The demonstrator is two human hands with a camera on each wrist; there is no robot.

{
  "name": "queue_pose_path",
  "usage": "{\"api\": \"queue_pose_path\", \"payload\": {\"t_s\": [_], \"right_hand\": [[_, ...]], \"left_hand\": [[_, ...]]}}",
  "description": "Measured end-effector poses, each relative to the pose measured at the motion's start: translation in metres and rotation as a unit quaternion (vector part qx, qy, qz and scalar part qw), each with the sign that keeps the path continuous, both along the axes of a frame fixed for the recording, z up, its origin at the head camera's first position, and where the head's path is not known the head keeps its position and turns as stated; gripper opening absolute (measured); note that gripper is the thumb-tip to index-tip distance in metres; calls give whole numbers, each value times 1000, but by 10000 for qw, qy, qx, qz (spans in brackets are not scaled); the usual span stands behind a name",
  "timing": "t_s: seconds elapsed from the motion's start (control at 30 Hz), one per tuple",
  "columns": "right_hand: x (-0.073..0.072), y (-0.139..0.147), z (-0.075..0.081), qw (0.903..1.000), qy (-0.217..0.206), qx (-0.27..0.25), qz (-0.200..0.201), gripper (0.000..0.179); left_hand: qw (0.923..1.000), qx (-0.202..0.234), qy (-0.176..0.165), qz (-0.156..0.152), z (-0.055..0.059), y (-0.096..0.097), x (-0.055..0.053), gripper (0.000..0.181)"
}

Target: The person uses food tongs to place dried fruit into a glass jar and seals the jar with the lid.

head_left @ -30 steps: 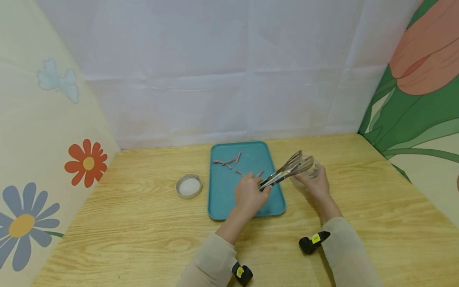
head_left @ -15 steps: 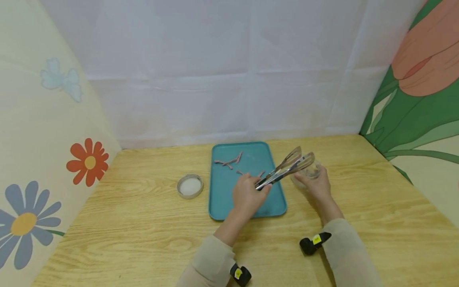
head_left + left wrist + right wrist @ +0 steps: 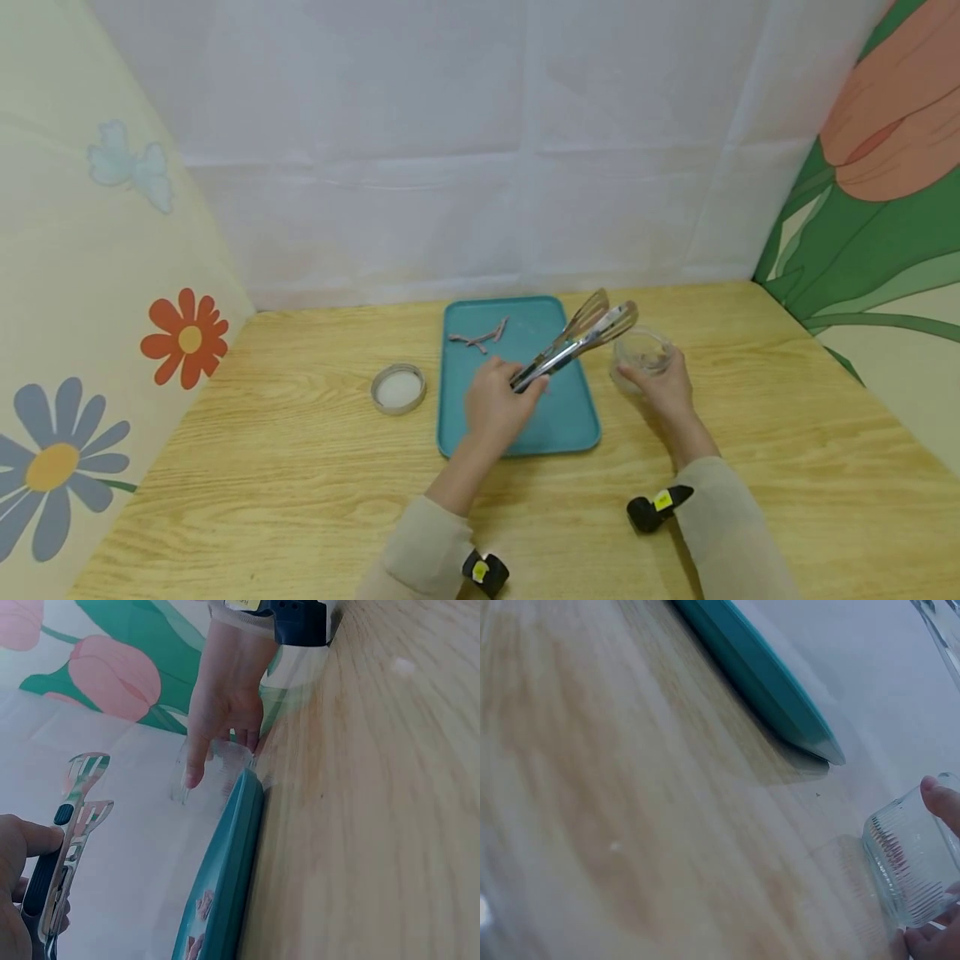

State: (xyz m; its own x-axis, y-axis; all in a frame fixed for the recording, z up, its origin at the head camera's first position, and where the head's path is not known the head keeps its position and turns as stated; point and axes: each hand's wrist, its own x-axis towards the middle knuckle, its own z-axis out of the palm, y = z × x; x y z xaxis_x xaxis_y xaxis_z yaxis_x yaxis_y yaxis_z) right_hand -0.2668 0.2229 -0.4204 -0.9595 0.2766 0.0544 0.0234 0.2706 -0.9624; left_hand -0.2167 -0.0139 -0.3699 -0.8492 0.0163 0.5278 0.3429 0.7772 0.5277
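Observation:
My left hand (image 3: 498,408) grips a pair of metal tongs (image 3: 558,354) with dark grips. Their two slotted heads stand apart above the right side of the teal tray (image 3: 465,425), with nothing visible between them. Thin pinkish-brown strips (image 3: 480,339) lie at the tray's far left; my left hand and the tongs cover part of the middle. To the right of the tray, my right hand (image 3: 663,387) holds a clear glass jar (image 3: 641,343), thumb on the near side. In the right wrist view the ribbed jar (image 3: 911,859) stands on the table, with something reddish-brown showing through its wall.
A round lid (image 3: 398,389) with a pale inside lies left of the tray on the wooden table (image 3: 300,475). A white cloth (image 3: 390,167) hangs behind the table. Flower-printed panels (image 3: 892,233) rise at both sides.
The tongs have moved left from over the jar mouth to above the tray, and their heads have spread apart. My right hand and the jar have stayed in place.

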Motion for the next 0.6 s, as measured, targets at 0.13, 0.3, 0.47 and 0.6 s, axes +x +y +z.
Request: {"api": "queue_pose_path", "payload": {"t_s": [0.13,0.3,0.47,0.6], "right_hand": [[1,1,1,10000,-30,70,45,96],[1,1,0,10000,-21,9,73,95],[-1,1,-1,9999,-67,91,68,97],[-1,2,-2,9998,-119,127,104,98]], "left_hand": [[9999,139,72,40,4,-11,-1,29],[9995,21,-86,309,10,-30,-2,34],[9984,-66,-15,560,15,-50,-2,33],[9975,-52,60,699,18,-62,-3,31]]}}
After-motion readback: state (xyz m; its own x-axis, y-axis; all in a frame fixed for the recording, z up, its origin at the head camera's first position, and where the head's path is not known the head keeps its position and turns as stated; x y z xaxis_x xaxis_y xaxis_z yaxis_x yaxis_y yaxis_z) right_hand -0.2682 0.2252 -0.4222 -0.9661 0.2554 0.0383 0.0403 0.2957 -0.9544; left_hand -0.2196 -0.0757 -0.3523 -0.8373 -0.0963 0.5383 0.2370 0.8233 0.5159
